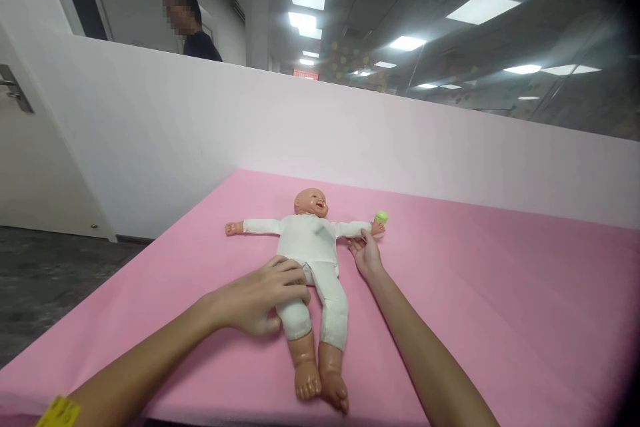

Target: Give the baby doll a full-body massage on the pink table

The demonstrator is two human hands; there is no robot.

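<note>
A baby doll (307, 240) with a bald plastic head and white cloth body lies face up on a pink-covered table, arms stretched out sideways. My left hand (260, 293) is curled over the doll's upper leg on the left, its thumb along the outer side. Beside the doll's outstretched arm on the right is my right hand (369, 255), palm partly turned up, fingers apart, fingertips touching the white sleeve. A small light green round object (381, 217) sits at that doll hand; whether it is attached cannot be made out.
The pink table cover (475, 293) runs to a white partition wall (350, 127) at the back. A door (40, 147) stands at the left above dark flooring (45, 273). Beyond the partition, a person (200, 43) in dark clothing is visible near a doorway.
</note>
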